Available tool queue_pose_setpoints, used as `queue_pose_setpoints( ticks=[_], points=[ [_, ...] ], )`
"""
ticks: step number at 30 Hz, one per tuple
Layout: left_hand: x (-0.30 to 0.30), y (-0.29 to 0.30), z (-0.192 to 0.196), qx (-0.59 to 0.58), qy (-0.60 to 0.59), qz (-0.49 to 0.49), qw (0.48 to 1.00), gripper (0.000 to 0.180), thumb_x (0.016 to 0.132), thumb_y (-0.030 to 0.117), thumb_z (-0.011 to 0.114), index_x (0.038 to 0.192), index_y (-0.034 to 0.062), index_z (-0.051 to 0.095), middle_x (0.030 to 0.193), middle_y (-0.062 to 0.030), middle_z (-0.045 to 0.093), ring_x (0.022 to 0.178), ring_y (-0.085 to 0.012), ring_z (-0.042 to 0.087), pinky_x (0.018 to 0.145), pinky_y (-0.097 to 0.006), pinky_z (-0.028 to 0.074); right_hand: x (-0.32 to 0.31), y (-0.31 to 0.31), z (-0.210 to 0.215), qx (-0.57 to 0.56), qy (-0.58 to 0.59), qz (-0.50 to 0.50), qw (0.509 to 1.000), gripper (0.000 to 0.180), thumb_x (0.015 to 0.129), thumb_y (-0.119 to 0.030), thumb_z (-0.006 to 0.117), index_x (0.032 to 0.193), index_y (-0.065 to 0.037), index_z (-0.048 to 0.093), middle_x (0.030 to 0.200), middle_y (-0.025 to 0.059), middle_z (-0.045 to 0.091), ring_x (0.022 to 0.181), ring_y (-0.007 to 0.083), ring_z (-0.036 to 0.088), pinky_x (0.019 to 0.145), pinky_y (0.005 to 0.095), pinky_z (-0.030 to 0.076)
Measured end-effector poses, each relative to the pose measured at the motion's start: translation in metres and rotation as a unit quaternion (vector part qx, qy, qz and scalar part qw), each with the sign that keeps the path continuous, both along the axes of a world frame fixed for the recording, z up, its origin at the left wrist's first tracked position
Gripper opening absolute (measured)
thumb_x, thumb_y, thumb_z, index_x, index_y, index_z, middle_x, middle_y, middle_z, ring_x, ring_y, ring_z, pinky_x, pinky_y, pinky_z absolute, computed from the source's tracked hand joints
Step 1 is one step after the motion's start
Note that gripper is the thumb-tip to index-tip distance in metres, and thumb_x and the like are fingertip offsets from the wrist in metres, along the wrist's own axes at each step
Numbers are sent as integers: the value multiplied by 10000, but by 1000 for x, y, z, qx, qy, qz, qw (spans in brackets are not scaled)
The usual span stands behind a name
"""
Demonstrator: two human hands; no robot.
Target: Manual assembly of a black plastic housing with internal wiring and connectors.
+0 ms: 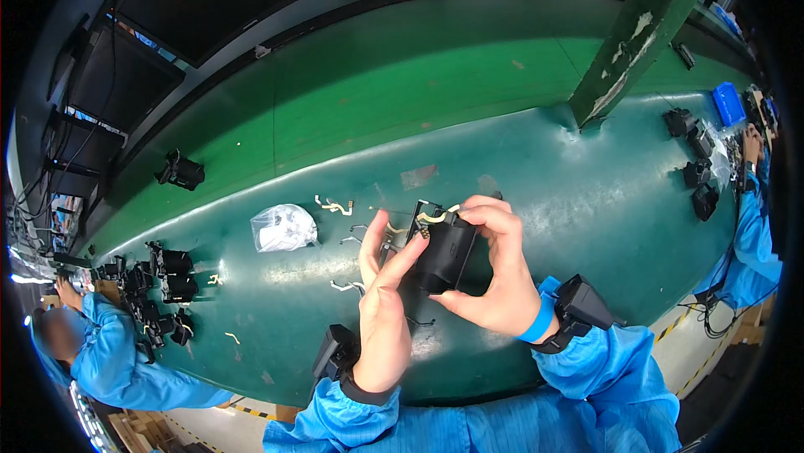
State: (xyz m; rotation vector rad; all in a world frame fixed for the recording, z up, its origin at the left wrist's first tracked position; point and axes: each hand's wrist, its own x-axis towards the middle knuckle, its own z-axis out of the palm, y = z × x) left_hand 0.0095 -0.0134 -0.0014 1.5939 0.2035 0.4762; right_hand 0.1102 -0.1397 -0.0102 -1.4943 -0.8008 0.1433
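Observation:
Above the table in front of me, my right hand [498,273] grips a black plastic housing [448,259], thumb at its lower end and fingers at its top. A yellowish flex cable [434,219] curls over the top of the housing and ends in a small dotted connector. Against that end rests a fingertip of my left hand [385,302], while another finger points upward, apart from it. The remaining left fingers are hidden. On the table, left of my hands, lie a loose flex cable [337,205] and a clear plastic bag [285,228] with white contents.
Several black housings [174,273] stand at the left, near a co-worker in a blue sleeve [126,348]. Another housing [180,171] sits farther back. More black parts [698,172] and a blue bin [729,104] are at the right by another person's hand [752,145]. A green post [632,38] rises behind.

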Motion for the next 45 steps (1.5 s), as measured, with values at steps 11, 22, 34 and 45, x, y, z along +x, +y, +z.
queue_pose_setpoints(
  ticks=[11,22,34,45],
  points=[
    [-1,-1,4,-27,9,-11,1000,610,1031,510,300,1311,55,594,1578,-190,148,1455,-340,173,1154,-498,208,1,1,-1,10,6,35,999,826,630,2,821,1321,-93,378,1288,178,395,1180,325,467,934,408,460],
    [1,-3,10,-108,10,-91,990,743,975,622,337,1382,28,521,1594,-183,105,1465,-345,159,1173,-494,127,3,3,-5,-6,-27,16,999,833,621,47,787,1323,-94,362,1342,201,343,1264,373,411,1002,449,430],
    [0,-2,20,-190,2,-155,970,860,881,634,463,1427,-30,434,1614,-205,-14,1493,-348,16,1173,-491,-15,3,0,2,-28,-88,-11,996,766,642,117,686,1302,-118,375,1339,203,327,1235,380,417,1034,476,388],
    [-1,2,15,-185,-13,-119,975,688,890,498,535,1366,2,509,1599,-208,98,1480,-346,114,1176,-482,66,2,0,8,-35,-120,-12,992,762,650,157,657,1308,-169,451,1344,190,311,1114,355,490,947,435,472]
  ],
)
